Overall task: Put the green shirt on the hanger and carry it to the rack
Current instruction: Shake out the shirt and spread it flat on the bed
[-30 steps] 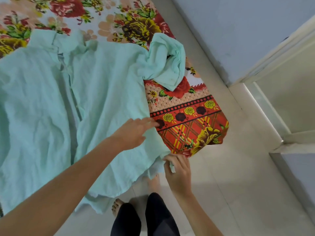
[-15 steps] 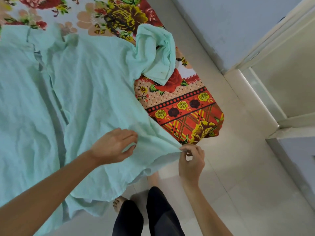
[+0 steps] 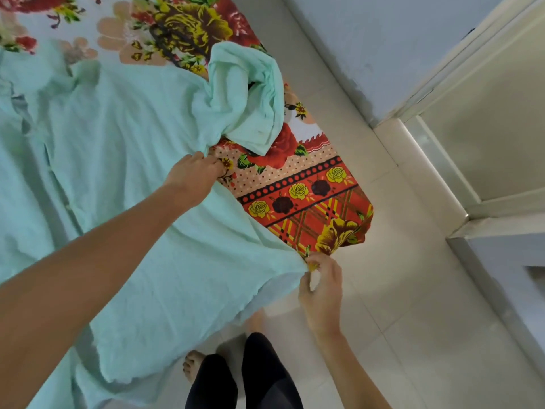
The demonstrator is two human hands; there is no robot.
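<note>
Nearest, legs (image 3: 265,376) in black stand on the floor (image 3: 398,314) against the bed's (image 3: 312,208) near edge. Just off the bed's near corner, the right hand (image 3: 321,293) pinches the shirt's (image 3: 132,178) hem corner between thumb and fingers, the cloth taut. Farther onto the bed, the left hand (image 3: 193,174) has its fingers curled on the shirt's side edge, below the sleeve (image 3: 244,101). The shirt lies spread flat over the bed, sleeve bunched near the bed's right edge. Beyond the bed stands a wall (image 3: 383,39).

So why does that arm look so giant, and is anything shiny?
Head view: the wide lens swells the near left forearm and slants the door frame; light is soft; one shiny strip glares by the doorway; the green shirt looks slightly soft.
</note>
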